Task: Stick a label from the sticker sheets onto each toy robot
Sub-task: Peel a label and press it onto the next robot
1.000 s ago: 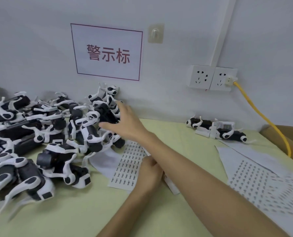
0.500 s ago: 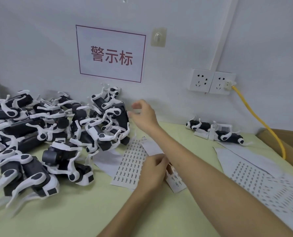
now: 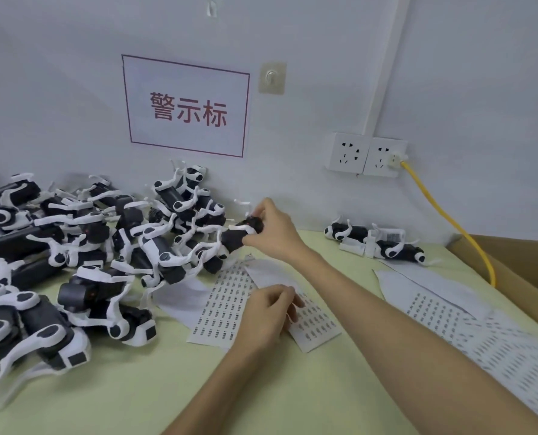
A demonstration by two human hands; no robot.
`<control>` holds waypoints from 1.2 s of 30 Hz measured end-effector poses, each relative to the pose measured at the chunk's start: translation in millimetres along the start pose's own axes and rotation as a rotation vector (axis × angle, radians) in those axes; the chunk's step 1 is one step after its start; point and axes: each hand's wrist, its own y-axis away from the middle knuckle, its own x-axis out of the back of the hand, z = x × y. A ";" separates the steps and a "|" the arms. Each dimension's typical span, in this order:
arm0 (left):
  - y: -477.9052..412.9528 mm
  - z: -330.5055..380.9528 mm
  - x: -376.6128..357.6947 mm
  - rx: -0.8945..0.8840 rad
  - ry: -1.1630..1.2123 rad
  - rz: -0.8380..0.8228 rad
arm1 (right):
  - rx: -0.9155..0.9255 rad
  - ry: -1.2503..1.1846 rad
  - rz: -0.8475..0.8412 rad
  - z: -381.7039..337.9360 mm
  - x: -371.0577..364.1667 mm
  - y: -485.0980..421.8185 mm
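A big heap of black-and-white toy robots (image 3: pixel 82 255) covers the left of the pale green table (image 3: pixel 136 397). My right hand (image 3: pixel 274 230) grips one toy robot (image 3: pixel 234 238) at the heap's right edge, lifted just off the pile. My left hand (image 3: pixel 266 315) rests on a sticker sheet (image 3: pixel 227 306) in the middle, its fingers curled and pinching the sheet's edge. A second strip of labels (image 3: pixel 316 328) pokes out beside that hand. Two more toy robots (image 3: pixel 377 243) lie apart at the back right.
More sticker sheets (image 3: pixel 468 328) spread over the right side. A brown cardboard box (image 3: pixel 518 268) stands at the far right with a yellow cable (image 3: pixel 449 221) running to wall sockets (image 3: pixel 365 155). A red-lettered sign (image 3: pixel 186 105) hangs on the wall.
My right hand has pulled back from deep in the heap toward the right and now holds one toy robot. My left hand stays on the sticker sheet.
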 end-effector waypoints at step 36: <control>23.1 16.4 -16.8 0.188 0.856 -0.408 | 0.531 0.126 0.349 46.8 68.4 219.2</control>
